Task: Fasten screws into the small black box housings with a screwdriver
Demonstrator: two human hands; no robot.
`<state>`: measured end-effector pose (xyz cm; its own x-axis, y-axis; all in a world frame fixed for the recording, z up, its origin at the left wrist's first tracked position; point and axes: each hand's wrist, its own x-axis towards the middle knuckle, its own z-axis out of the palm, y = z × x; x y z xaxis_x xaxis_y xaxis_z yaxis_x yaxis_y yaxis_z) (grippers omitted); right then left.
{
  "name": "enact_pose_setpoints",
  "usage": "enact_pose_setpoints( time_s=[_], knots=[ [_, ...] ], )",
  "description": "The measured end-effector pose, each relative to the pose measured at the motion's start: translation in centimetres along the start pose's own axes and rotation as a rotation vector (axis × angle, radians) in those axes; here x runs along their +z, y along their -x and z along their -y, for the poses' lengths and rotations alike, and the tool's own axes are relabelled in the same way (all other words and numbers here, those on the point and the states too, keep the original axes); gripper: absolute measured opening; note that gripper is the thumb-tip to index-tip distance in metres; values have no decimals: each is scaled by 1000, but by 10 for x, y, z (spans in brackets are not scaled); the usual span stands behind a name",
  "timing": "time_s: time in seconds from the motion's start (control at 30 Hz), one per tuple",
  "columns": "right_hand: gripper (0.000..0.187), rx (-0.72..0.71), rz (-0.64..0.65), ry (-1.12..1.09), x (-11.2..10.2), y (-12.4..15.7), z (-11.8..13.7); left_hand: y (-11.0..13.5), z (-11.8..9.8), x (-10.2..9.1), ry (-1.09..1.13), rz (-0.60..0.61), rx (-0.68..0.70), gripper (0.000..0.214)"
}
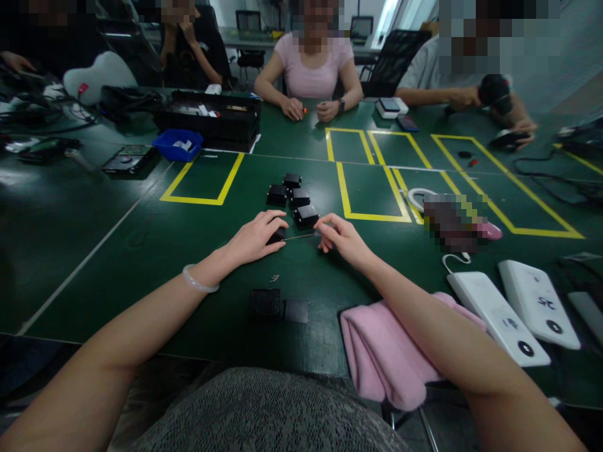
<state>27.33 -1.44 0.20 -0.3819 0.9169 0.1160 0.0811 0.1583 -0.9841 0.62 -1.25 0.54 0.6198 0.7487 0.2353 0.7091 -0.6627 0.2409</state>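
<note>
Hands meet mid-counter [141, 251]: left hand [257, 238] w/ grip closed over a small black block [277, 236], right hand [342, 237] pinching a thin metal rod [301, 236] that runs to that block. Four more black blocks [293, 196] sit clustered just beyond the hands, two flat black squares [277, 307] nearer the body. Blue tray [178, 144] far left holds sth white, black crate [210, 116] behind it has small bits inside; two white slabs [516, 311] at right, markings unreadable, pink cloth [377, 351] beside them.
</note>
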Motion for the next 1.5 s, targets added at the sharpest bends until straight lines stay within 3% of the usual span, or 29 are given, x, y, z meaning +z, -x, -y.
enact_pose_setpoints(
  time_s=[1.5],
  knots=[
    [35,-25,-10,13,1,1,2,0,1,0,11,3,2,36]
  ],
)
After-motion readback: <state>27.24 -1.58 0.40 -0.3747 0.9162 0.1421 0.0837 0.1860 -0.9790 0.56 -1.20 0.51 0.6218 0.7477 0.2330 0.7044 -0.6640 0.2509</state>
